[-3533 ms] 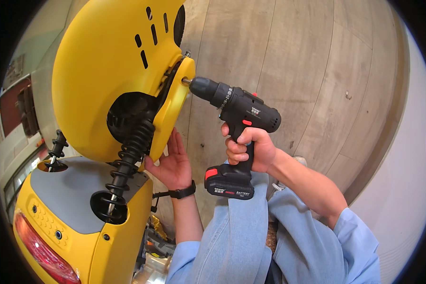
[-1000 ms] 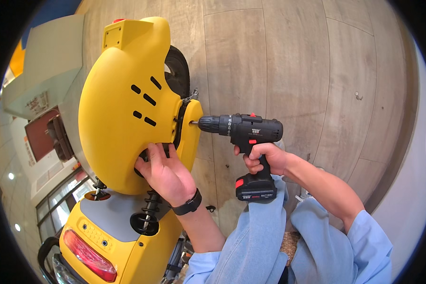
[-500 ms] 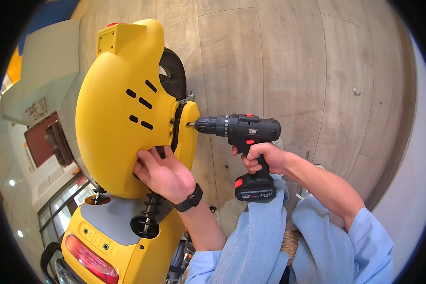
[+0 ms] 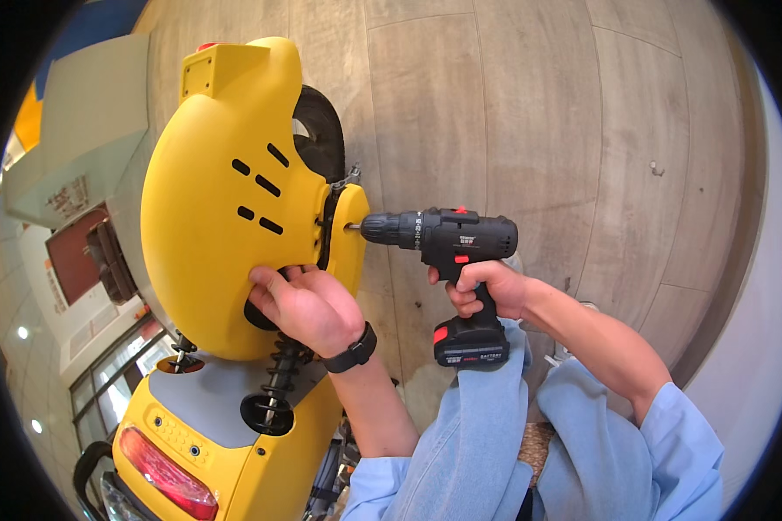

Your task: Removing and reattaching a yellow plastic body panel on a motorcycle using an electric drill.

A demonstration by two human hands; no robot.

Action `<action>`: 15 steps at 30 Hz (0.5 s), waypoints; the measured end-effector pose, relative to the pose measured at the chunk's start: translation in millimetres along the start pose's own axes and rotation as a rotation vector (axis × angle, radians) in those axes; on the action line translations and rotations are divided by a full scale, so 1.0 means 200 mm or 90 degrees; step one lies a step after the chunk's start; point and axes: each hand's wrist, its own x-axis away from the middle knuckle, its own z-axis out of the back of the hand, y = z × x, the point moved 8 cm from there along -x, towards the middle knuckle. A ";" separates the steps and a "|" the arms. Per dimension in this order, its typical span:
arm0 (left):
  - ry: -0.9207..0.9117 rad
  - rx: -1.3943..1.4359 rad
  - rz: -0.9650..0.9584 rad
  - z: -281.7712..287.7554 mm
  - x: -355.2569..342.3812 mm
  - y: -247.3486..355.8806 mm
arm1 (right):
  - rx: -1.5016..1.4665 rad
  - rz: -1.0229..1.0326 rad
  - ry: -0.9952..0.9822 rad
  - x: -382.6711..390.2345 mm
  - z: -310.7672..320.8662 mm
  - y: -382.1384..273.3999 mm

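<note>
My right hand grips a black-and-red cordless drill, held horizontally above my denim-covered leg, its bit in a hole in a yellow bracket at the side of the scooter. My left hand curls its fingers into the dark opening at the lower edge of the rounded yellow cover, which has black slots; some fingertips are hidden. Below that hand a black spring shock absorber rises from the scooter's yellow-and-grey body, which has a red tail light. A black tyre shows behind the cover.
Wood-look flooring spreads beyond the drill, bordered at right by a pale wall. At far left are a pale grey panel, a maroon board and glazing. A woven seat shows between my legs.
Since the oldest frame, my left hand has moved up from beside the bracket into the cover's opening and the view has shifted. In the last half second only its fingers shift slightly.
</note>
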 end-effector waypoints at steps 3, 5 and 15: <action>0.013 -0.005 -0.028 0.01 -0.01 0.00 | 0.014 0.007 0.002 0.01 -0.01 -0.01; 0.015 -0.009 -0.027 0.01 -0.01 -0.02 | 0.018 0.011 0.008 0.01 0.00 -0.02; -0.039 -0.016 -0.010 -0.01 -0.01 0.01 | 0.022 0.010 0.017 0.01 0.03 -0.01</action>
